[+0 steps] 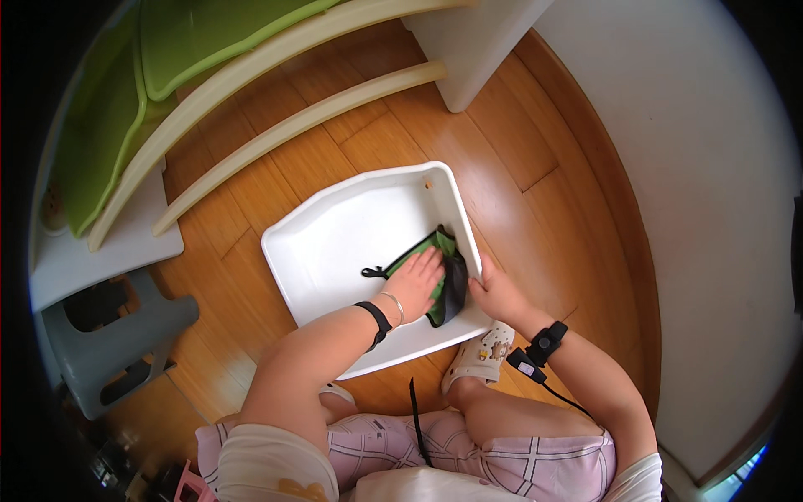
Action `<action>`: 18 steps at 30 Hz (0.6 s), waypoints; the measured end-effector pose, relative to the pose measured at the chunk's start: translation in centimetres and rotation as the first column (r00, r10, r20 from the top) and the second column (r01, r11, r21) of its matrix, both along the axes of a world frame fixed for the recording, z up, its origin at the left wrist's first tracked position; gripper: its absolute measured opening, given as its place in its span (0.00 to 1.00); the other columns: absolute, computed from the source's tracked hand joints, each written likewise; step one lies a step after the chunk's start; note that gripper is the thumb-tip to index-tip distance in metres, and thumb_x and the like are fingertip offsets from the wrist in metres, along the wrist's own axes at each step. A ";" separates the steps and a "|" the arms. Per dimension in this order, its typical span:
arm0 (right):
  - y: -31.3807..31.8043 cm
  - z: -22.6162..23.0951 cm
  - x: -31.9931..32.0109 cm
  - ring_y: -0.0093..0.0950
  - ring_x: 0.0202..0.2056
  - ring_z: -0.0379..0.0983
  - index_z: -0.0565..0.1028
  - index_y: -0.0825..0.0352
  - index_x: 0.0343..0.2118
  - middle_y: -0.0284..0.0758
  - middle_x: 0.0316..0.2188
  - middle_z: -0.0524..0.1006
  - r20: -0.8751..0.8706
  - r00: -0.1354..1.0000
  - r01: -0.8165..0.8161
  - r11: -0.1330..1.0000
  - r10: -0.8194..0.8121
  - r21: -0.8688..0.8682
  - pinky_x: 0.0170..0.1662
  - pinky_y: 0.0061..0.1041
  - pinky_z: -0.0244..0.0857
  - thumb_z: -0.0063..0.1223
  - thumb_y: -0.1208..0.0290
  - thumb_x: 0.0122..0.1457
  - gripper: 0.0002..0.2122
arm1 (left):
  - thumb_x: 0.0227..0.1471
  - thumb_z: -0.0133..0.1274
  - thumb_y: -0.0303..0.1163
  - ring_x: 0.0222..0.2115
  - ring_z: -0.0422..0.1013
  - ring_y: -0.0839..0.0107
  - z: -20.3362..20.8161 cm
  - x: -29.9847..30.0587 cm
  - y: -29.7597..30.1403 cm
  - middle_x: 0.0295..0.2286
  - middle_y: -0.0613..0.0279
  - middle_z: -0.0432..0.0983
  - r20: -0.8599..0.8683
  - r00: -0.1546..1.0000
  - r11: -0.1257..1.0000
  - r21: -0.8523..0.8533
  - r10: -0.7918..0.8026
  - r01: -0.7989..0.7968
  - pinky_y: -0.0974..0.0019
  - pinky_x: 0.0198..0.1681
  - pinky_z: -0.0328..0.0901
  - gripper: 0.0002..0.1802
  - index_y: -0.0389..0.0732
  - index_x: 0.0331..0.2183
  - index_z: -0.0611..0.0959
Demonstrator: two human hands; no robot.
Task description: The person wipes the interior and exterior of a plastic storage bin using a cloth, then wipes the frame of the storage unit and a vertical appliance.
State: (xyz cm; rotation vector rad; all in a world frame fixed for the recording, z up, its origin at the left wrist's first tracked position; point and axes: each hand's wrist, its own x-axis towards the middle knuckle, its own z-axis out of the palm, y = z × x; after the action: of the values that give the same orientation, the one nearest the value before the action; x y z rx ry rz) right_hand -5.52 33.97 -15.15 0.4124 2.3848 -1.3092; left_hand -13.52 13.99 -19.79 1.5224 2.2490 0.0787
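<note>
A white plastic bin lies on the floor in front of me, its open side up. Inside, against its right wall, is a green and black fabric pouch with a small black cord loop at its left end. My left hand rests on top of the pouch, its fingers stretched out over the green cloth. At the bin's right rim, my right hand is closed on the edge, thumb upward; its other fingers are partly hidden.
A wooden rack with cream rails and green bins stands at the far left. Below it is a grey stool. A white wall with brown skirting curves along the right. My clog touches the bin's near right corner.
</note>
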 end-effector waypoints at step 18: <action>0.2 0.1 -0.2 0.50 0.37 0.74 0.56 0.61 0.59 0.53 0.34 0.75 0.003 1.000 0.016 0.998 -0.016 -0.059 0.40 0.40 0.67 0.44 0.77 0.56 0.26 | 0.51 0.37 0.67 0.62 0.44 0.57 0.4 -8.9 0.7 0.57 0.58 0.59 -0.043 0.973 0.953 -0.198 0.226 -0.230 0.50 0.65 0.30 0.43 0.38 0.49 0.78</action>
State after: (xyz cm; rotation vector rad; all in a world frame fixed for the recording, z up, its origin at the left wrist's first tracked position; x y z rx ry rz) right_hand -5.73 34.12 -15.02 0.4160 2.3389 -1.3818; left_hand -22.45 14.74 -19.40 1.1605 2.3601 -0.0956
